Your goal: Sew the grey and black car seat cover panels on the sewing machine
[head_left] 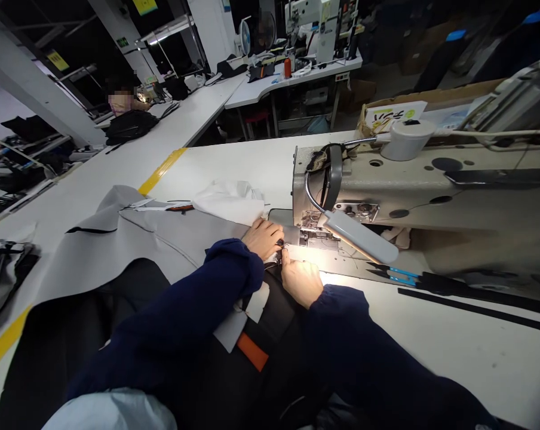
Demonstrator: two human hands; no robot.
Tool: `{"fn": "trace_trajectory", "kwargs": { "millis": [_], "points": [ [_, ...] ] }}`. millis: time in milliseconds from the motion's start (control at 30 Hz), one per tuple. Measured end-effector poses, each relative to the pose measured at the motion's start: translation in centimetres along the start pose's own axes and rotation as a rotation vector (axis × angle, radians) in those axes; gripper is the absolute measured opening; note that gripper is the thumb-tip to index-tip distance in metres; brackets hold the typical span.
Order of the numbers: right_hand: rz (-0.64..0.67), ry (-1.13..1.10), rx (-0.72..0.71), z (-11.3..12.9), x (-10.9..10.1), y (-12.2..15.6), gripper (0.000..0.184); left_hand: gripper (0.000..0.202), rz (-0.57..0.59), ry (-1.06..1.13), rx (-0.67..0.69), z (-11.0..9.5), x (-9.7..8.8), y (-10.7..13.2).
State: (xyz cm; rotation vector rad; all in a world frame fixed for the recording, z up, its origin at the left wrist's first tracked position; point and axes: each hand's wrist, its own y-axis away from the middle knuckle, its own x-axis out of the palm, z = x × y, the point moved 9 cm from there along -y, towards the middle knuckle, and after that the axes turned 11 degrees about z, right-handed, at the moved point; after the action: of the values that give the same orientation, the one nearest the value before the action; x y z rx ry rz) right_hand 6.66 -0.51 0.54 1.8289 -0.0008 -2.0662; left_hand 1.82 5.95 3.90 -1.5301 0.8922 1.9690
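Where the work lies: black soft fabric panel [274, 310] with an orange tab [252, 351], draped from the lap onto the white table [431, 346], front edge at the needle plate of the beige sewing machine [386, 185].
Left hand [263, 237]: fingers curled, tips down on the panel edge; whether it grips, cannot tell.
Right hand [300, 279]: nearly closed, thumb and forefinger pinching the same edge.
Handling: likely light, limp, prone to bunching; not fragile.
Hold: best taken at the edge, either side of the needle.
Nearby: grey fabric sheet [131, 239] to the left; white LED lamp bar [362, 236] lighting the plate.
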Motion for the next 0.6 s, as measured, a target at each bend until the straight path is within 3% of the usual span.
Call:
{"fn": "trace_trajectory", "kwargs": {
  "millis": [267, 467, 600],
  "points": [
    [0.042, 0.054, -0.035, -1.2, -0.5, -0.4, 0.056, 0.033, 0.009, -0.029, -0.091, -0.5, 0.6, -0.5],
    [0.046, 0.124, -0.047, -4.0, -0.9, -0.6, 0.053, 0.025, 0.095, 0.243, -0.268, 0.0, 1.1, -3.7],
    [-0.054, 0.067, -0.049, -5.7, -2.3, -0.7, 0.045, 0.022, 0.118, 0.304, -0.315, 0.4, 0.9, -5.9]
  ]
}}
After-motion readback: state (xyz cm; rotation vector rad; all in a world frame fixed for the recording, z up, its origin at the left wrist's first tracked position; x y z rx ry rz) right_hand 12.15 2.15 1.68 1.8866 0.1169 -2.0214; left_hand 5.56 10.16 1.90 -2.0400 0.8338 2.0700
